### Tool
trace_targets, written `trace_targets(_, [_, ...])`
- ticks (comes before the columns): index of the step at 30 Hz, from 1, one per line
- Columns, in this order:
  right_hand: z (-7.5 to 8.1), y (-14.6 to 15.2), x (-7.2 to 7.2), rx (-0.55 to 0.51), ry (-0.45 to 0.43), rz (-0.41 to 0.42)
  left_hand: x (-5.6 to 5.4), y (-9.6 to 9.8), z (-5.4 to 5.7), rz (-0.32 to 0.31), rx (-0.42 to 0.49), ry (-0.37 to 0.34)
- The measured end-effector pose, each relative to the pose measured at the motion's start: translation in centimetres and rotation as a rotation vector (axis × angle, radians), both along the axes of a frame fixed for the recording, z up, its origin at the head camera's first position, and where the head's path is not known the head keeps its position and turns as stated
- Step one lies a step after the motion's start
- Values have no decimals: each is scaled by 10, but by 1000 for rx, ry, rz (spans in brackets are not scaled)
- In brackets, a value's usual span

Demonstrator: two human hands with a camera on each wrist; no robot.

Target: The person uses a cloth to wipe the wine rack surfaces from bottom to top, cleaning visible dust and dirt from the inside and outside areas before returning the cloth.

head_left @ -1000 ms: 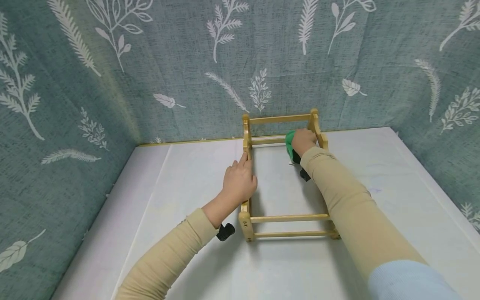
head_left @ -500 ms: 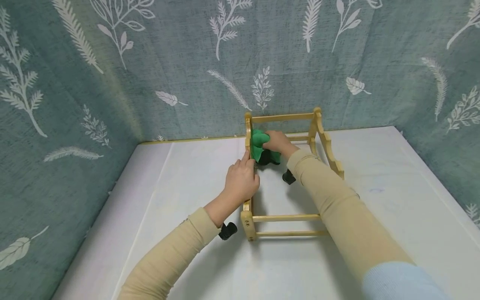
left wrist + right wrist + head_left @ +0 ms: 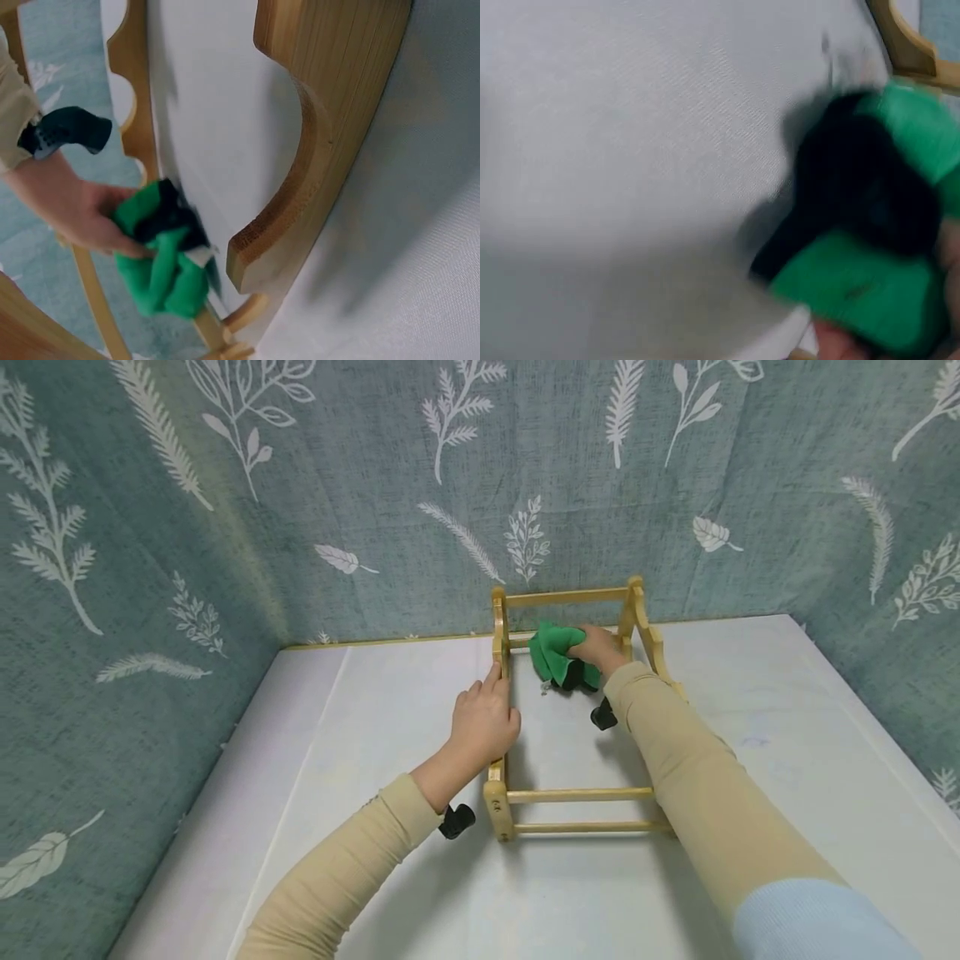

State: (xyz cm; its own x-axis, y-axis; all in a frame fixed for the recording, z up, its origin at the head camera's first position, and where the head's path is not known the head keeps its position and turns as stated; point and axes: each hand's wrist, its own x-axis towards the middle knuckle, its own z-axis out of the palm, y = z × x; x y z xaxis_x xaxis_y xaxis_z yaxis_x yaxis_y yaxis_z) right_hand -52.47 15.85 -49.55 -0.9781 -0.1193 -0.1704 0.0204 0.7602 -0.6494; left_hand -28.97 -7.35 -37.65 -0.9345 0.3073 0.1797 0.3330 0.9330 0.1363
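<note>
A light wooden rack (image 3: pixel 577 795) with scalloped side panels and crossbars stands on a white surface. My left hand (image 3: pixel 483 722) holds its left side panel, index finger pointing up along the wood and thumb on the inner side. Between the panels, near the back crossbars, my right hand (image 3: pixel 597 647) grips a bunched green cloth (image 3: pixel 553 647) with black patches and a small white tag. In the left wrist view, the right hand (image 3: pixel 94 214) pinches the cloth (image 3: pixel 180 270) just above the crossbar. The right wrist view shows the cloth (image 3: pixel 862 300) blurred, with fingers at its lower edge.
Behind the rack rises a teal fabric wall (image 3: pixel 360 485) with white leaf prints, and similar fabric borders both sides. The white table surface (image 3: pixel 375 727) extends around the rack. Small black devices (image 3: pixel 456 821) are strapped at the wrists.
My right hand with the cloth has swept from the right panel across to the left panel, then partway back right. The left hand stays on the left panel.
</note>
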Motion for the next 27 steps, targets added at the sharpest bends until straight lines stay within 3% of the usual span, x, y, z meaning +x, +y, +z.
trace_targets(4, [53, -10, 52, 103, -72, -196, -1, 1, 1, 12, -1, 1])
trace_targets(7, [86, -18, 85, 193, -119, -256, 0, 1, 1, 18, 5, -23])
trace_targets(10, [94, -21, 90, 258, -130, -227, 0, 2, 0, 17, 13, -30])
trace_targets(12, [86, -21, 80, 178, -107, -167, 1, 1, 0, 18, 22, -26])
trace_targets(15, [87, -27, 74, -47, -118, -58, 1, 1, -1, 21, 25, -21])
trace_targets(17, [93, -30, 80, -197, -107, 41, 1, 2, -2, 20, 25, -17])
trace_targets(18, [103, -35, 88, -256, -137, 79, 1, 2, -2, 20, 27, -17])
trace_targets(21, [119, -43, 107, -365, -107, 182, 1, 2, -2, 19, 41, -18])
trace_targets(23, [129, -47, 116, -434, -86, 191, 1, 2, -1, 20, 54, -24])
trace_targets(27, [138, -49, 123, -543, 13, 47, 0, 1, 0, 9, 63, -21])
